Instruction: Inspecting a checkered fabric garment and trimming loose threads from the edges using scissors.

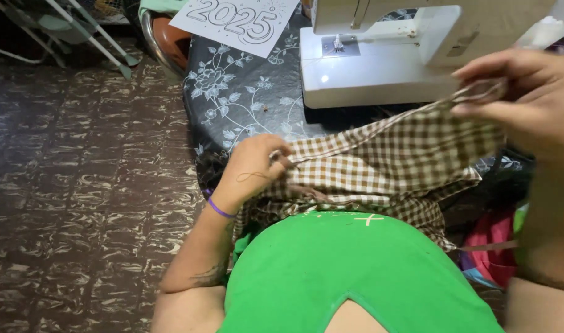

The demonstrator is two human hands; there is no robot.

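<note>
A person in a green top (356, 271) holds a piece of brown-and-white checked cloth (387, 160) stretched between both hands above the near edge of a desk (245, 92) covered in a black sheet with a white flower pattern. The left hand (254, 169) is curled, its fingertips pinching the lower left edge of the cloth close to the person's body; a purple band (219, 209) circles that wrist, and a loose loop of thread lies across the back of the hand. The right hand (528, 98) is raised higher and nearer the camera (slightly blurred), its thumb and fingers pressed together on a folded upper corner of the same cloth. The cloth slopes down from the right hand toward the left, and its lower folds drape over the person's lap and the front of the desk. Behind it, on the desk, stands a white sewing machine (393, 55), just beyond the raised edge of the cloth. A white paper sheet (232, 21) with outlined numerals lies at the far end of the desk. Pink and red fabric (491, 246) is bunched low at the person's right side. The floor (78, 172) to the left is brown, with a marbled tile pattern.
</note>
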